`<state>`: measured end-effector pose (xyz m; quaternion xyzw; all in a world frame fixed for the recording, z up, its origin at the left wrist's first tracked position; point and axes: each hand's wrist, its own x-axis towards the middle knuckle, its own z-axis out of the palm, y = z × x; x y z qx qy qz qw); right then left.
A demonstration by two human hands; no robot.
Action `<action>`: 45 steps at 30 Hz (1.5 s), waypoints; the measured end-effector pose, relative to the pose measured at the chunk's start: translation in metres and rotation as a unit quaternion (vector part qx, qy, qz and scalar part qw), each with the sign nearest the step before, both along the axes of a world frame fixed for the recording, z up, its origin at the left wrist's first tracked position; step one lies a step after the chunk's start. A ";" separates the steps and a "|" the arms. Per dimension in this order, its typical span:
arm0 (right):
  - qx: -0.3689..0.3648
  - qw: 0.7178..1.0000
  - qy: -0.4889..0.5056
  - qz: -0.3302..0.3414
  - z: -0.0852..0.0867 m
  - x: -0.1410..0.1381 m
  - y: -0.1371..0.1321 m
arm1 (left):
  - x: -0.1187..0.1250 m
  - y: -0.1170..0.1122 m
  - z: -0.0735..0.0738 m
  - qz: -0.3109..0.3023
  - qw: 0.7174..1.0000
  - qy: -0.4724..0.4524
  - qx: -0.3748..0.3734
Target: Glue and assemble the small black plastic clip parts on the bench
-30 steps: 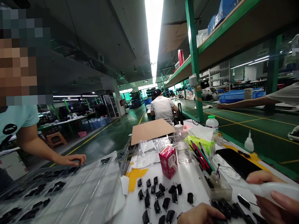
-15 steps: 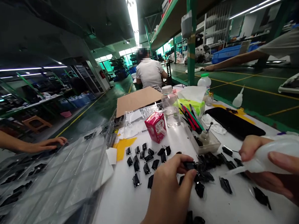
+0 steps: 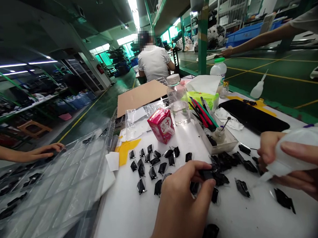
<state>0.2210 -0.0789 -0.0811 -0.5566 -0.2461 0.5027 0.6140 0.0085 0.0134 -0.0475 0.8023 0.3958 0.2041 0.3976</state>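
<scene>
Head view: read the clock from the part in the fingers, with 12 away from the wearer.
Left hand [image 3: 180, 191]: thumb and fingertips pinch a small black part [image 3: 207, 173] at the dial's centre; whether it is lifted or resting on its neighbours cannot be told. A light, level pinch seems right, firm enough to stop twisting.
Right hand [image 3: 306, 155]: curled around a white squeeze bottle [image 3: 286, 165] at 3 o'clock, thumb laid along its side. A loose grip is probably wiser until the tip is placed, since pressure could push out liquid early.
Nozzle [image 3: 267, 176]: slants down from the bottle towards 8 o'clock, apart from the pinched part; whether the tip touches the worktop [image 3: 254, 216] is unclear. Steadying the wrist should help aim.
Pile [image 3: 228, 161]: dark parts crowd close at 2 o'clock, so a stray drip could land there.
Loose part [image 3: 242, 187]: at 4 o'clock, near the nozzle; best kept from under it.
Spread parts [image 3: 152, 173]: at 9 o'clock, mostly set apart; the left forearm should clear them.
Tool tray [image 3: 225, 148]: at 1 o'clock, holding a small jar [image 3: 219, 135]; mind the knuckles there.
</scene>
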 end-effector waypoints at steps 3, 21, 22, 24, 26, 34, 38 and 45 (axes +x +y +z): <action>-0.003 0.998 -0.062 -0.010 -0.001 0.005 0.005 | 0.001 0.000 -0.003 -0.014 1.000 0.007 0.023; 0.099 0.954 -0.281 0.034 0.047 0.041 0.004 | 0.008 -0.023 -0.026 -0.151 0.952 0.018 0.267; 0.079 0.933 -0.344 0.072 0.049 0.046 0.001 | 0.010 -0.026 -0.027 -0.159 0.948 0.018 0.275; 0.048 0.885 -0.441 0.138 0.049 0.054 -0.005 | 0.011 -0.029 -0.028 -0.172 0.942 0.018 0.288; 0.031 0.860 -0.479 0.173 0.044 0.056 -0.007 | 0.013 -0.030 -0.028 -0.185 0.936 0.015 0.298; 0.053 0.776 -0.568 0.270 0.008 0.017 0.007 | 0.010 -0.027 -0.030 -0.229 0.908 -0.025 0.351; 0.055 0.751 -0.585 0.300 -0.002 0.009 0.009 | 0.011 -0.030 -0.031 -0.255 0.894 -0.036 0.366; 0.046 0.738 -0.582 0.340 0.002 0.013 0.009 | 0.016 -0.031 -0.038 -0.275 0.871 -0.059 0.402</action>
